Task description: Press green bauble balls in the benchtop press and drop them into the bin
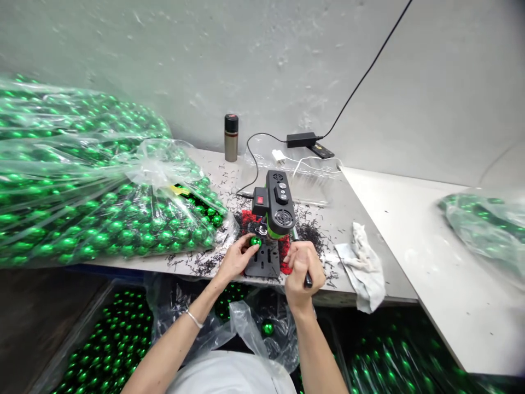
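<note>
A small black bench machine (280,202) stands on the grey table (361,213). My left hand (238,257) pinches a shiny green ball (255,241) under the machine's head, above its slotted base plate (264,261). On the machine's right side, my right hand (304,268) is wrapped round a lever with a black handle end (308,280). Red pieces (286,251) and many small black bits (309,235) lie around the base.
A large clear bag of green balls (102,202) fills the left. A bottle (231,139), power adapter (301,140) and white cloth (363,268) are on the table. Below the front edge are more green balls (110,334) and a plastic bag (246,328). Another bag (488,224) lies right.
</note>
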The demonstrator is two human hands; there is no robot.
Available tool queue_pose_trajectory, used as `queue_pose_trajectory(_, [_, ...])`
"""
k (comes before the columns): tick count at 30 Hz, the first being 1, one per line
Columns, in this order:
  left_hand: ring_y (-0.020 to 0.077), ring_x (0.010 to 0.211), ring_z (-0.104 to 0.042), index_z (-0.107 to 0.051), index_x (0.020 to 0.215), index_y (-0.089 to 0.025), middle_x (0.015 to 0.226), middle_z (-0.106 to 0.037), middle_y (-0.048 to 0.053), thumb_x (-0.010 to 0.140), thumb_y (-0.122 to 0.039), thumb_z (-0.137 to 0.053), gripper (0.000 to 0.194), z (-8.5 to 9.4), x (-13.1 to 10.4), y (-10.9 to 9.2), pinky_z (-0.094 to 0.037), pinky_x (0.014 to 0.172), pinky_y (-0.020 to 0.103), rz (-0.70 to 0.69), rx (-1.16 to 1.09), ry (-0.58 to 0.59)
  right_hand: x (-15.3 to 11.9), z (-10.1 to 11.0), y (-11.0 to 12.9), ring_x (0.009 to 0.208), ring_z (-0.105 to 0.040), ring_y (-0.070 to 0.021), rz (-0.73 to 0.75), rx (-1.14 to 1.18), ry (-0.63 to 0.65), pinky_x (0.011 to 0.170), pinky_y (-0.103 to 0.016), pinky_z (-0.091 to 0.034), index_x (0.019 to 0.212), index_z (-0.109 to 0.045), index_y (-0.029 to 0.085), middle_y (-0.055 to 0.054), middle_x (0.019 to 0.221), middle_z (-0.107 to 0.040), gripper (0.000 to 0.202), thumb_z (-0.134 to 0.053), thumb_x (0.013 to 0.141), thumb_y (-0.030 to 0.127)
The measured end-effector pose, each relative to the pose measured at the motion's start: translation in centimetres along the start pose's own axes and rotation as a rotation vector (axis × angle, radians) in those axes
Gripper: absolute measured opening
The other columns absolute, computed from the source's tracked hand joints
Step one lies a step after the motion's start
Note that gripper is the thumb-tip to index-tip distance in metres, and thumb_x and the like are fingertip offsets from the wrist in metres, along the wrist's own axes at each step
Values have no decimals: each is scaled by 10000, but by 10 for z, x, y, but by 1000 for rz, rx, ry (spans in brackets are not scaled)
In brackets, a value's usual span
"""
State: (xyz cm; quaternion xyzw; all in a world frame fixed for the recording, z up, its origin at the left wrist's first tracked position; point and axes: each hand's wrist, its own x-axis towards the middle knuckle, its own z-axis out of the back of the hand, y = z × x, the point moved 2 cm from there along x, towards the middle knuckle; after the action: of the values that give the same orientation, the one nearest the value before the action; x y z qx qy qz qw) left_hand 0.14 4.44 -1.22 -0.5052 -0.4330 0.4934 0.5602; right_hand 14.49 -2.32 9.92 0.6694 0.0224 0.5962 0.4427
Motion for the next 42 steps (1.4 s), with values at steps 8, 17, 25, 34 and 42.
queue_pose_trajectory(8, [259,1047,-677,-671,1203,-223,1112,-746,84,874,-279,-677,334,-17,-11,2,-501,982,434,-261,361,-91,-1,0,0,648,-532,-119,40,-14,1,585,-268,-406,655,-437,212,19,654,-494,325,-423,962,106])
queue_pose_trajectory(17, [257,1092,-663,-662,1196,-220,1163,-747,86,897,-271,-683,304,-19,-13,8,-411,1057,481,-441,525,-67,-6,1,-3,633,-539,-129,28,-3,-1,560,-276,-415,654,-446,216,12,659,-511,320,-417,959,125])
queue_pose_trajectory(25, [261,1068,-669,-679,1179,-223,1140,-752,94,893,-301,-698,297,-20,-13,10,-424,1035,476,-449,537,-93,-41,-6,-39,638,-555,-120,222,-46,-15,795,-382,-538,690,-446,220,19,715,-532,325,-349,999,199])
queue_pose_trajectory(34, [257,1069,-668,-660,1202,-213,1136,-753,99,917,-309,-655,301,-20,-13,9,-388,1076,498,-427,531,-69,-53,-8,-56,677,-581,-129,283,-88,29,781,-377,-520,736,-456,224,12,758,-537,298,-315,999,209])
queue_pose_trajectory(42, [263,1113,-662,-673,1172,-231,1150,-752,87,888,-290,-685,290,-22,-10,6,-376,1100,523,-382,496,-73,-18,1,-26,623,-489,-119,238,-56,45,610,-288,-414,682,-420,219,15,680,-493,301,-370,967,135])
